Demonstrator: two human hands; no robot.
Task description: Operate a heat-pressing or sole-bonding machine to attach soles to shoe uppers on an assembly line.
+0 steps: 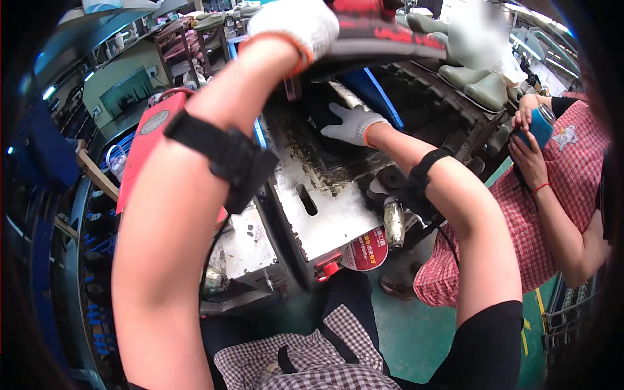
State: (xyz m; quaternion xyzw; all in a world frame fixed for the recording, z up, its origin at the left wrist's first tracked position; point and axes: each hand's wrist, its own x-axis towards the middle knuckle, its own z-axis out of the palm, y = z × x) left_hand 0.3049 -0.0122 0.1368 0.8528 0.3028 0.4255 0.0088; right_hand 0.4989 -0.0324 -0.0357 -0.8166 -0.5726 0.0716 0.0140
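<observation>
My left hand (296,27), in a white knit glove with an orange cuff, is raised at the top edge of the view. It is beside a dark machine head (383,49) with chipped red paint; its fingers are hidden, so I cannot tell whether it grips anything. Lower down, my right hand (353,125), gloved too, has its fingers spread over a dark recessed bed (312,140) in the machine. Just beyond those fingers is a pale worn bar (349,95), next to a blue strip (383,97).
A worn metal plate (325,218) with a slot lies nearest me. A taped handle (394,223) and a round red sign (367,250) are at its right. Left stands a red box (151,140). Grey-green boot-like forms (487,91) sit back right. Another person holds a blue can (541,127).
</observation>
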